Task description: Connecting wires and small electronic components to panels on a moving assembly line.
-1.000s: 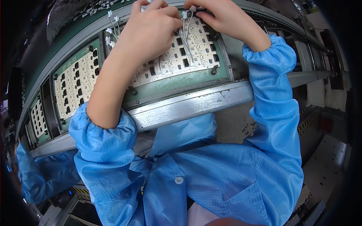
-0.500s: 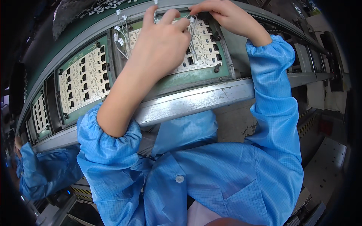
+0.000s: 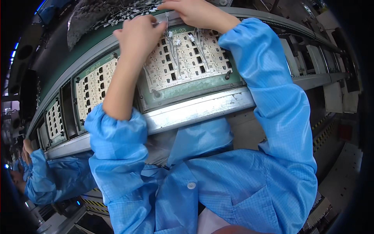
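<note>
My left hand is over the far left part of a white circuit board panel, its fingers bent. Its thumb is by an upright white cable connector; whatever is in the fingers is hidden. My right hand reaches left across the far rail, fingers stretched toward loose white-ended cables. Nothing shows clearly in that hand. Several thin cables with white plugs lie across the panel, among rows of black components. The panel sits in a green fixture plate. My left forearm covers the panel's left edge.
A metal rail runs along the near side. Further left on the line are another panel and a smaller one. A co-worker's blue sleeve and hands are at the far left. A clear plastic bag lies beyond the rail.
My left hand has moved left, uncovering cables on the middle of the panel. My right hand has moved left and farther out, toward the loose cables. The whole view has shifted slightly.
</note>
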Motion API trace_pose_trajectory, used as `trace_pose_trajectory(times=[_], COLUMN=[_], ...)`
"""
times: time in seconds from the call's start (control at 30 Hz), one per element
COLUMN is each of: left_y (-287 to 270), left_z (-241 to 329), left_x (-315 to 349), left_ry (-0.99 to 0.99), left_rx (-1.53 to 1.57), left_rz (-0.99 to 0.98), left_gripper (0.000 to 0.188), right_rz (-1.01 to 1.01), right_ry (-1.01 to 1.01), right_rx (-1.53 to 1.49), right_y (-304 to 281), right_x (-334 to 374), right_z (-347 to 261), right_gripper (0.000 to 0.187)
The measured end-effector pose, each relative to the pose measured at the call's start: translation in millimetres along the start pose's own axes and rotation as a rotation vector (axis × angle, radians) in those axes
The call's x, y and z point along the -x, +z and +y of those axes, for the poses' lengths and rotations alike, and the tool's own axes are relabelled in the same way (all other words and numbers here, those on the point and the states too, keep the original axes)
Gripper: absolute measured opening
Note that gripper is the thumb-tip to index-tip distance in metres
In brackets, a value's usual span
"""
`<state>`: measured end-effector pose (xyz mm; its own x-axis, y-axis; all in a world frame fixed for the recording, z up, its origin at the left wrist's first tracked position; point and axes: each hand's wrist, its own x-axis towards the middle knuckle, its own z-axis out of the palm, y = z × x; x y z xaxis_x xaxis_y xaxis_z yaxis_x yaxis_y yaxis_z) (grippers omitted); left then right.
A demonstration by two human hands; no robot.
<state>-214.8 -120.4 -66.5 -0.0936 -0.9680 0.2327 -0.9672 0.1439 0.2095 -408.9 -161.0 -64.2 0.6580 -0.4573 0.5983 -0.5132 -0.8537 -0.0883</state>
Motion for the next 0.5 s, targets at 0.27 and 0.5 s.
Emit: trace_pose_trajectory(times=[0.27,0.5], left_y=[33.7,31.7], left_z=[2.6,13.9], left_x=[-10.8,-6.5], left_ry=[0.35,0.373], left_rx=[0.446,0.381], left_rz=[0.137,0.044], left_gripper=[0.027,0.027], right_rz=[-0.271,-0.103], right_ry=[0.161,-0.027], right_rx=[-0.014,-0.008], right_y=[-21.8,-34.8], right_x=[18.5,36.4], right_z=[5.3,3.7], right_gripper=[0.014,0.012])
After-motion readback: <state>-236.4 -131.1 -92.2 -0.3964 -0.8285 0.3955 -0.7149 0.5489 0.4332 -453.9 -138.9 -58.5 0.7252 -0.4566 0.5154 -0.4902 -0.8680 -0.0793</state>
